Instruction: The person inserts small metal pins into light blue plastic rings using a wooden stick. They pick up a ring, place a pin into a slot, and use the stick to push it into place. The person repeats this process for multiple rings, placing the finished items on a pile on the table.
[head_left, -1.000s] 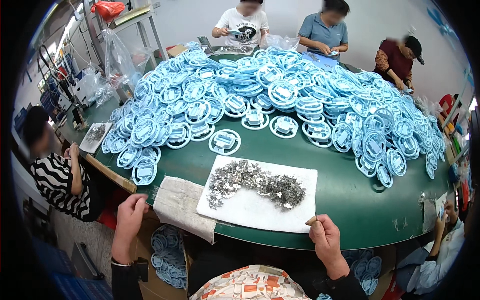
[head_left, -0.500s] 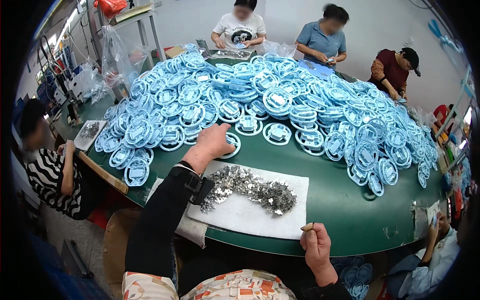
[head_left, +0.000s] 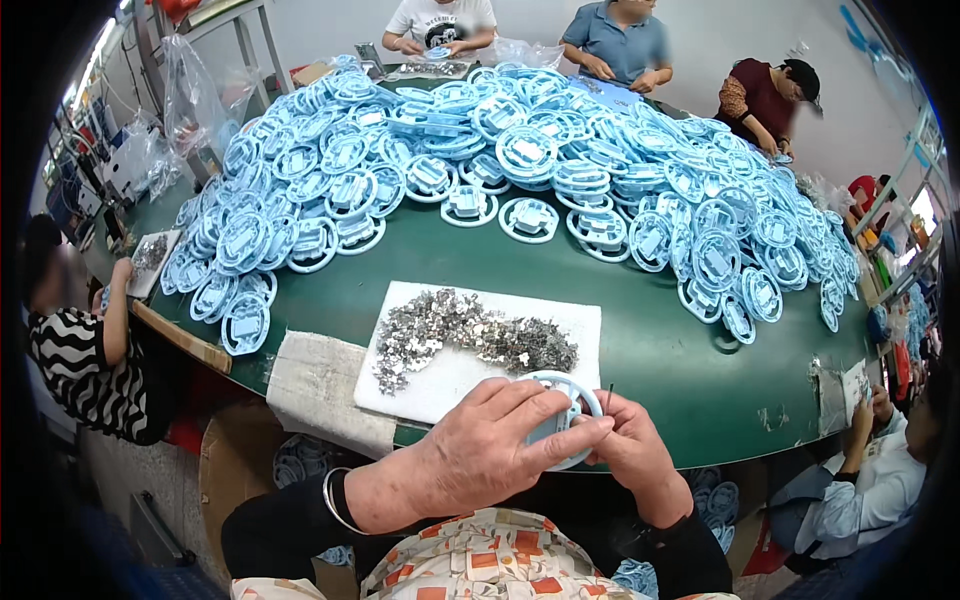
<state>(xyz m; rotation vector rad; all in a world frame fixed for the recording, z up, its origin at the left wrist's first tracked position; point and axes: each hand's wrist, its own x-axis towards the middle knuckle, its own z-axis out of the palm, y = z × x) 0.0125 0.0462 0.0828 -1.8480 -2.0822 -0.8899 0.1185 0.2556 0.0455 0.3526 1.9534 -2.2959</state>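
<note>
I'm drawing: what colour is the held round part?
The round part is light blue, clearest in head view.

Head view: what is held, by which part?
Blue disc: right hand on its right rim, left hand across its face. Right also holds a rod, low down.

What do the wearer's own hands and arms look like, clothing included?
The left hand and right hand are gloveless. Both forearms have black sleeves. A thin, silvery bangle circles the left wrist, next to the dark cuff. Cream fabric with orange-red squares shows at the torso. No cables visible on the arms.
</note>
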